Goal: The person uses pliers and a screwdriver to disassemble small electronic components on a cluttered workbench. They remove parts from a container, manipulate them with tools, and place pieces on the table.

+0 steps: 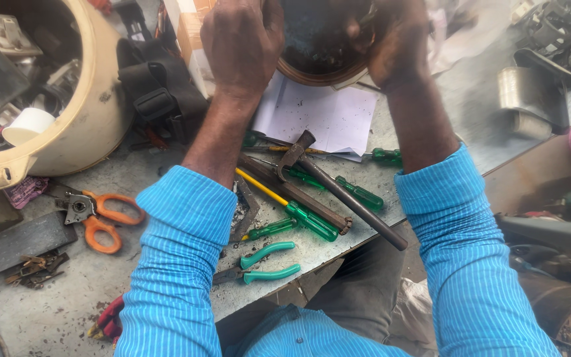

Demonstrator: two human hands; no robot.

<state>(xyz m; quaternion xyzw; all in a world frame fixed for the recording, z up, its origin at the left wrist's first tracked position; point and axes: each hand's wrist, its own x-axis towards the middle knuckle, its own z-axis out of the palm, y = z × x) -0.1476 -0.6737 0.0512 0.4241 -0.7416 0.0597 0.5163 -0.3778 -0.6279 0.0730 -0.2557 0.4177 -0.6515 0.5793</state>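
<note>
Gripping a round, dark, rust-brown metal pan [318, 46] from both sides, the person works at the far edge of the grey, scuffed desk [54, 311]. The left hand [242, 43] is curled into a fist over the pan's left rim, and the right hand [398, 46] clamps the right rim, its fingers hidden behind the metal. Both forearms come out of blue striped sleeves [180, 264].

Just beneath the pan lies a white sheet of paper [325, 119], speckled with dark grit. Nearer the person, between the two arms, a steel hammer with a dark round handle [345, 192] lies slanted toward the near edge of the desk, its handle end reaching past that edge. Beside and under it are several screwdrivers with translucent green handles [312, 221], one with a yellow shaft. A pair of pliers with teal grips [266, 264] sits at the near edge, close to the left sleeve.

Toward the left edge of the desk lie scissors with orange handles [104, 221], and beyond them a large cream plastic appliance shell [80, 125] lies tilted, showing wires and parts inside. A black strap with a buckle [156, 92] rests against it. At the near left, a small heap of rusty metal scraps [34, 268] sits beside a dark flat bar [14, 244].
</note>
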